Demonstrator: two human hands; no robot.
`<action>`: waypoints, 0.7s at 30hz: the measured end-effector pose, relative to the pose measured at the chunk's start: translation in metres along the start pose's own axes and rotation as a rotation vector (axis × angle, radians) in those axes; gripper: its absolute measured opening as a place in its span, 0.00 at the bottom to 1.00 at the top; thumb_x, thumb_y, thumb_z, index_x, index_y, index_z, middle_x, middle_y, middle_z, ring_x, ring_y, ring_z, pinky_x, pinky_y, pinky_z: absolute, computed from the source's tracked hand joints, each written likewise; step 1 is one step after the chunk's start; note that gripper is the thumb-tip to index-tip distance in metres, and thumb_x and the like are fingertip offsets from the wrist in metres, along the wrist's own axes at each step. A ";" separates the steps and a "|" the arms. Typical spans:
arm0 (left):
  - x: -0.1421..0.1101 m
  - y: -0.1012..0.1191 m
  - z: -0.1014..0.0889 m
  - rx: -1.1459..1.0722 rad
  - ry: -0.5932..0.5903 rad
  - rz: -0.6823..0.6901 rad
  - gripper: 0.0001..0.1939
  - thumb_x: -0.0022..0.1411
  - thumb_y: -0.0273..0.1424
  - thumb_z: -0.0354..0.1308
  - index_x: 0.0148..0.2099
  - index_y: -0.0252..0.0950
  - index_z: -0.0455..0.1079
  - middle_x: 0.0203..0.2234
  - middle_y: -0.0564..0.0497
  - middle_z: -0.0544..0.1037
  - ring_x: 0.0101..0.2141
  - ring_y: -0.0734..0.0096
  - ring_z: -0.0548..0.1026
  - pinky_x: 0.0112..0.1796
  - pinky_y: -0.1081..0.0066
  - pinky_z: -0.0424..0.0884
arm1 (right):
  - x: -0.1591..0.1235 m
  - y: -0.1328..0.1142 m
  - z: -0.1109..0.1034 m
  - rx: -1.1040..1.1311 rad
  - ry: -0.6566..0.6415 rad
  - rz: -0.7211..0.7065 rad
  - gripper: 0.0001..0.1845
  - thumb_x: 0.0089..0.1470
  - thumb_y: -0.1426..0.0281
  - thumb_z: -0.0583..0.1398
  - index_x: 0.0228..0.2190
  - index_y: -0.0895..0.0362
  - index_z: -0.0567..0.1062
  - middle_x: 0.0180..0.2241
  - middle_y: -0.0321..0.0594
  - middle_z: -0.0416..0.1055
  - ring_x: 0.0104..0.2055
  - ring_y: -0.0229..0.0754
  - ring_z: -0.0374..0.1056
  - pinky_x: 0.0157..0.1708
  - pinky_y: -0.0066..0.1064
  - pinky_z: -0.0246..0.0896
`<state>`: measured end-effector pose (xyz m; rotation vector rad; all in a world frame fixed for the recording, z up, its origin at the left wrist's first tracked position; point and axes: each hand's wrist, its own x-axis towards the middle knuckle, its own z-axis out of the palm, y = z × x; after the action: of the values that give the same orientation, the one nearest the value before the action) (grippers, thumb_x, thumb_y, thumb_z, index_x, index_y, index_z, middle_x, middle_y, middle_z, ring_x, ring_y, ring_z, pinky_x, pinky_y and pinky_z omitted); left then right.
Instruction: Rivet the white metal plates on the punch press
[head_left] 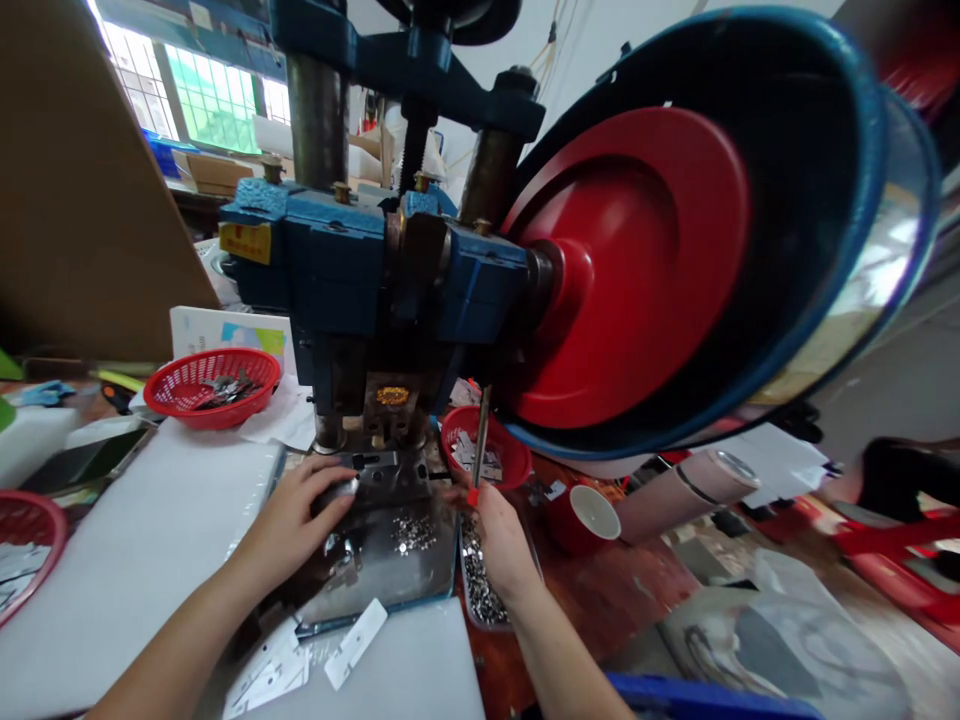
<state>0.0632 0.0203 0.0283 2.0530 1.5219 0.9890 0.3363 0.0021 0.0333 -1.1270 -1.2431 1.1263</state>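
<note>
My left hand [319, 510] rests at the left side of the die [382, 475] under a blue press [337, 265]. Its fingers are bent towards the thumb around a small shiny spot, too unclear to name. My right hand [504, 540] is closed round the lower end of an upright metal rod [481, 435] with a red band. What the rod joins at its top is hidden. Between my hands, small metal bits [412, 533] lie scattered on the steel plate [375, 580]. Flat white metal pieces [356, 643] lie at the plate's near edge.
Red baskets [211, 418] of metal parts stand left and behind my right hand. A clear tray [487, 600] of metal bits sits below my right wrist. A large red and blue flywheel [637, 260] overhangs the right, above a red cup [581, 520] and a pink flask [675, 495].
</note>
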 end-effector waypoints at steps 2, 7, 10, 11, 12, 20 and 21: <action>0.000 -0.001 0.004 0.078 -0.008 0.050 0.16 0.61 0.41 0.52 0.49 0.45 0.72 0.50 0.48 0.70 0.51 0.58 0.69 0.53 0.54 0.64 | 0.001 0.005 0.000 0.003 0.007 -0.005 0.29 0.55 0.45 0.53 0.36 0.57 0.78 0.34 0.43 0.76 0.37 0.44 0.70 0.41 0.36 0.64; -0.001 -0.005 0.007 0.162 0.002 0.077 0.17 0.61 0.41 0.52 0.51 0.45 0.70 0.51 0.48 0.70 0.51 0.57 0.68 0.52 0.53 0.65 | 0.003 0.013 -0.002 0.042 -0.035 -0.009 0.27 0.57 0.48 0.51 0.38 0.57 0.77 0.35 0.44 0.76 0.38 0.44 0.70 0.43 0.37 0.63; -0.001 -0.003 0.008 0.164 0.000 0.084 0.17 0.61 0.40 0.52 0.52 0.45 0.69 0.51 0.48 0.70 0.50 0.58 0.69 0.52 0.53 0.65 | 0.003 0.012 -0.002 0.049 -0.038 0.001 0.27 0.57 0.48 0.51 0.39 0.57 0.76 0.36 0.44 0.75 0.38 0.44 0.70 0.44 0.38 0.63; -0.002 -0.003 0.007 0.159 0.003 0.082 0.17 0.61 0.40 0.52 0.51 0.45 0.69 0.51 0.48 0.70 0.51 0.58 0.69 0.52 0.53 0.65 | 0.003 0.011 -0.002 0.051 -0.038 0.008 0.27 0.57 0.48 0.51 0.39 0.57 0.76 0.36 0.43 0.75 0.38 0.44 0.70 0.44 0.38 0.63; -0.002 -0.002 0.006 0.149 0.009 0.078 0.17 0.61 0.40 0.52 0.51 0.45 0.69 0.51 0.48 0.70 0.51 0.59 0.68 0.52 0.54 0.65 | 0.003 0.010 -0.001 0.050 -0.040 0.013 0.27 0.57 0.47 0.51 0.39 0.57 0.75 0.36 0.43 0.75 0.38 0.44 0.70 0.44 0.38 0.63; -0.010 -0.003 -0.040 0.043 -0.261 -0.189 0.18 0.61 0.47 0.48 0.41 0.43 0.73 0.39 0.51 0.77 0.40 0.63 0.74 0.42 0.65 0.70 | 0.008 0.010 -0.003 -0.082 0.117 -0.127 0.34 0.45 0.41 0.58 0.44 0.55 0.72 0.39 0.43 0.75 0.41 0.47 0.70 0.44 0.36 0.64; -0.013 -0.003 -0.048 0.046 -0.343 -0.210 0.19 0.61 0.48 0.48 0.41 0.43 0.73 0.38 0.52 0.77 0.39 0.63 0.74 0.40 0.66 0.70 | 0.009 0.015 -0.003 -0.063 0.122 -0.111 0.35 0.46 0.41 0.57 0.45 0.55 0.71 0.39 0.43 0.75 0.41 0.47 0.70 0.43 0.37 0.65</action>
<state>0.0243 0.0043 0.0546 1.9229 1.5432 0.4978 0.3396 0.0126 0.0197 -1.1418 -1.2379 0.9276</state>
